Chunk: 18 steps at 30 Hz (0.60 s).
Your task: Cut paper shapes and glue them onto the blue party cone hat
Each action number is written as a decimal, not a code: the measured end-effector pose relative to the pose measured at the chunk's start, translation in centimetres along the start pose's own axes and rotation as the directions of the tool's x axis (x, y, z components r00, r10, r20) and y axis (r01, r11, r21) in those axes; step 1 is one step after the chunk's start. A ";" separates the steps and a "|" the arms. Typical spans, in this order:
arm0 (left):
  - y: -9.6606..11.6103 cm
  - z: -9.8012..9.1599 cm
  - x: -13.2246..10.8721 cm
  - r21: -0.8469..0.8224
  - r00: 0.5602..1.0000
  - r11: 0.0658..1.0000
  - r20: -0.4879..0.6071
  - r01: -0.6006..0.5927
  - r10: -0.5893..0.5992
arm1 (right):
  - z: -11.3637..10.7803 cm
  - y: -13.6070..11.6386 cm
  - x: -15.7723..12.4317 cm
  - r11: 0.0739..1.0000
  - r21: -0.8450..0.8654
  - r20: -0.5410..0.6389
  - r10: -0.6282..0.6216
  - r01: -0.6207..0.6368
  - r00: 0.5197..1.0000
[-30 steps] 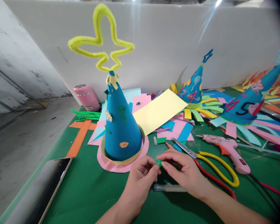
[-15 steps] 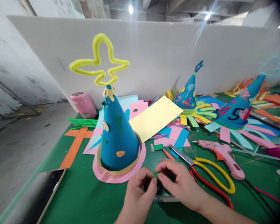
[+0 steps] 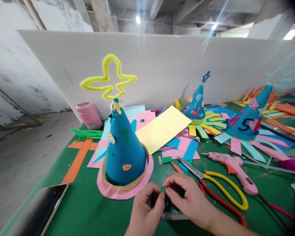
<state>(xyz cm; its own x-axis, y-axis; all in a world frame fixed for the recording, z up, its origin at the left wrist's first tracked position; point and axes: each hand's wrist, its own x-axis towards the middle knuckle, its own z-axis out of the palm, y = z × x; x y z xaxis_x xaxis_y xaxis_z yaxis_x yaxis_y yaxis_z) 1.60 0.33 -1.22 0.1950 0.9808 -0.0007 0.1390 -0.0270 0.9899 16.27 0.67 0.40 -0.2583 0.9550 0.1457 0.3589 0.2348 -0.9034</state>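
My left hand [image 3: 147,206] and my right hand [image 3: 184,196] meet low in the middle, both with thumb and forefinger pinched. Between the fingertips shows a tiny green piece [image 3: 163,189], apparently paper, mostly hidden by the fingers. A clear tube-like item [image 3: 172,215] lies under the hands. Left of them stands a blue paper cone hat [image 3: 125,150] with a pink brim [image 3: 104,188], a few stickers and a yellow pipe-cleaner shape [image 3: 110,77] on its tip. Beside my right hand lie scissors [image 3: 196,171] with red and yellow handles.
A pink glue gun [image 3: 236,164] with its cable lies to the right. Two decorated blue hats [image 3: 198,105] stand farther back. A pale yellow sheet [image 3: 164,129] covers paper scraps. At left are a phone [image 3: 36,209], orange strips [image 3: 80,160], green pipe cleaners [image 3: 87,134] and a pink canister [image 3: 88,116].
The camera view has tilted up slightly, so things sit lower in the picture. Both hands keep their pinch around the green piece with little visible movement.
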 end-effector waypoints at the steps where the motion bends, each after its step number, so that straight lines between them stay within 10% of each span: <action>1: 0.0 0.0 0.0 -0.007 1.000 1.000 -0.004 0.002 -0.002 | 0.0 0.0 0.0 1.000 -0.005 -0.002 0.001 -0.001 1.000; 18: 0.0 0.0 0.0 -0.032 1.000 0.999 0.002 0.026 -0.026 | -0.2 -0.5 0.2 1.000 -0.009 0.000 -0.008 0.008 1.000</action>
<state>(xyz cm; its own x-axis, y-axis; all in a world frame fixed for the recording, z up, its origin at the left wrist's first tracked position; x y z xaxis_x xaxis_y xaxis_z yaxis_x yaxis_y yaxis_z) 1.62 0.36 -1.21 0.1929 0.9809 -0.0265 0.1123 0.0047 0.9937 16.26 0.75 0.97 -0.2616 0.9530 0.1530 0.3645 0.2443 -0.8986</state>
